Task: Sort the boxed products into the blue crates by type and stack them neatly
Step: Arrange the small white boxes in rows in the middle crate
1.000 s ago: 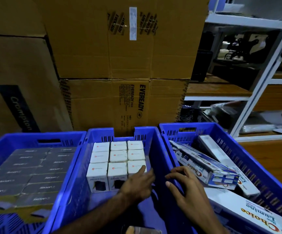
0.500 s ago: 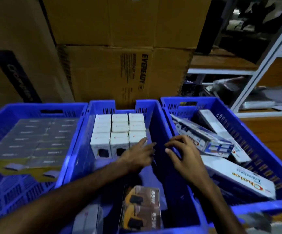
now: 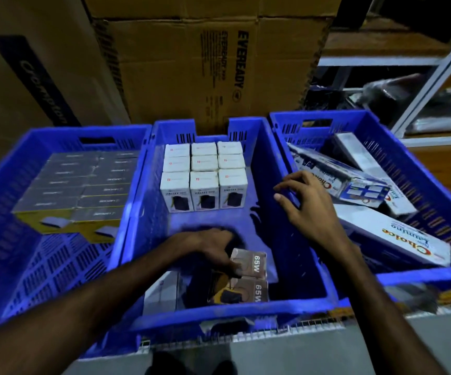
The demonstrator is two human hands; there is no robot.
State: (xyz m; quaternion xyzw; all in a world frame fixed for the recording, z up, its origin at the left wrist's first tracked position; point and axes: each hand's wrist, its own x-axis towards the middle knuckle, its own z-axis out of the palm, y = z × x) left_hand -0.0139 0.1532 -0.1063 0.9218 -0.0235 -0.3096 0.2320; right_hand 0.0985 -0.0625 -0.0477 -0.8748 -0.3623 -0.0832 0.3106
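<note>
Three blue crates stand side by side. The middle crate (image 3: 294, 217) holds a neat block of small white boxes (image 3: 204, 174) at its far end and brown 65W boxes (image 3: 248, 277) near its front. My left hand (image 3: 213, 247) lies on the upper 65W box, fingers curled over it; a firm grip is unclear. My right hand (image 3: 308, 209) rests on the rim between the middle and right crates. The left crate (image 3: 64, 266) carries flat grey boxes (image 3: 78, 182) in rows. The right crate (image 3: 419, 169) has long white Choice boxes (image 3: 392, 236) lying loosely.
Big cardboard cartons (image 3: 208, 71) are stacked right behind the crates. A white metal shelf rack (image 3: 435, 77) with wooden boards stands at the right. A white box (image 3: 162, 293) lies at the middle crate's front left.
My left hand has drawn back from the white boxes to the 65W boxes at the crate's front. The camera has tilted down. The right hand stays on the rim.
</note>
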